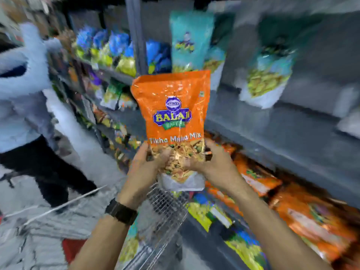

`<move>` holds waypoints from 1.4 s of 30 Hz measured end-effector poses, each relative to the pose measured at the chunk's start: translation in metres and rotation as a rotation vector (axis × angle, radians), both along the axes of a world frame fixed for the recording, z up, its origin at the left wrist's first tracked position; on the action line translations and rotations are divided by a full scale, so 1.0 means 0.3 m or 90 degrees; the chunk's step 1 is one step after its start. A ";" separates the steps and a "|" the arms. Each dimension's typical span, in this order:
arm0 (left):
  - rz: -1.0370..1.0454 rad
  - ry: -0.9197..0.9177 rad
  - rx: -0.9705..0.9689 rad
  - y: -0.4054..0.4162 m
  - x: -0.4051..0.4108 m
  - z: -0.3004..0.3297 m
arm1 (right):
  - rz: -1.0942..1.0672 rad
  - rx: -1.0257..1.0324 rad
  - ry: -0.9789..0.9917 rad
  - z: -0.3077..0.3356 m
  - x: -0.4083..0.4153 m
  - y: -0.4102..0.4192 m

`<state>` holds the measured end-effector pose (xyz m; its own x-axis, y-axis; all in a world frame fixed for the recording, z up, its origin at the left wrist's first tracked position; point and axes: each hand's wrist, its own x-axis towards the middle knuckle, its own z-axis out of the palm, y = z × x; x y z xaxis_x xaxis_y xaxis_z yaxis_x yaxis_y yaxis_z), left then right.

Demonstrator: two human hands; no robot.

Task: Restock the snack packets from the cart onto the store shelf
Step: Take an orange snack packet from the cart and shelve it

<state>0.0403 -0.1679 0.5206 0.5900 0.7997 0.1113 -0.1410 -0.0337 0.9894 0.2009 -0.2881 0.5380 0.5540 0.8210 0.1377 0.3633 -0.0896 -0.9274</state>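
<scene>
Both hands, left hand (149,162) and right hand (211,162), clasp the glossy orange plastic snack packet (171,114) upright by its base (2 closed grips), probably to face it toward the grey metal shelf (292,137).

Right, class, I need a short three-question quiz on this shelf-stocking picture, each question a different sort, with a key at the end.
1. True or false: the orange packet is held upright by the left hand and the right hand together.
2. Multiple choice: where do similar orange packets already lie? A) on the top shelf B) on the lower shelf to the right C) on the floor
3. Fill in: the wrist with the dark watch is the ____ one.

Key: 1 true; 2 B; 3 left.
</scene>
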 end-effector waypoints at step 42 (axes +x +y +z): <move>-0.306 -0.112 0.223 -0.550 0.751 0.326 | -0.607 0.134 -0.462 0.355 0.317 -0.810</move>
<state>0.2655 -0.3329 0.6185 0.8240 0.3475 0.4474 -0.3812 -0.2440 0.8917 0.2960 -0.5310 0.6445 0.6616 0.0501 0.7482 0.6742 -0.4764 -0.5643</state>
